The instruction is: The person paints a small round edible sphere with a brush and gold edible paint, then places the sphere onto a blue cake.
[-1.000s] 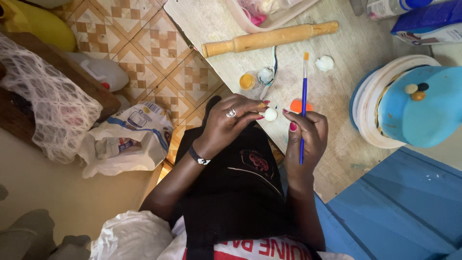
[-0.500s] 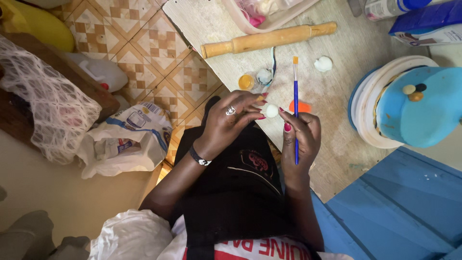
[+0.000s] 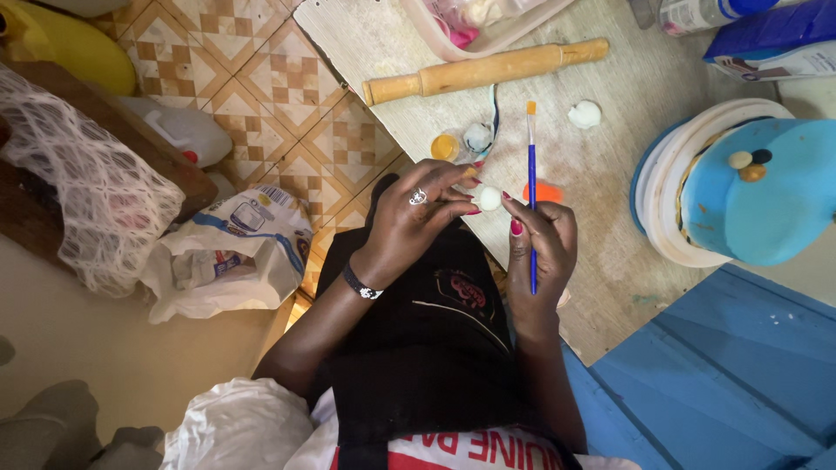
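Observation:
My left hand [image 3: 418, 218], with a ring and a wristband, pinches a small white fondant ball [image 3: 489, 198] at its fingertips over the edge of the wooden table [image 3: 610, 218]. My right hand [image 3: 542, 252] grips a blue-handled paintbrush [image 3: 531, 174], its orange tip pointing away from me, and its fingers also touch the ball. Just beyond the ball lies an orange piece [image 3: 544, 191]. A small yellow paint pot [image 3: 445, 146] and a white pot [image 3: 477, 137] stand a little farther out.
A wooden rolling pin [image 3: 488, 70] lies across the table beyond a plastic tub [image 3: 488, 22]. A blue fondant cake [image 3: 758, 191] with small balls on top sits on a white board at right. White lump [image 3: 585, 113], blue box [image 3: 775, 43], floor bags at left.
The brush has swung slightly left and more upright in my right hand. Both hands have stayed together around the white ball.

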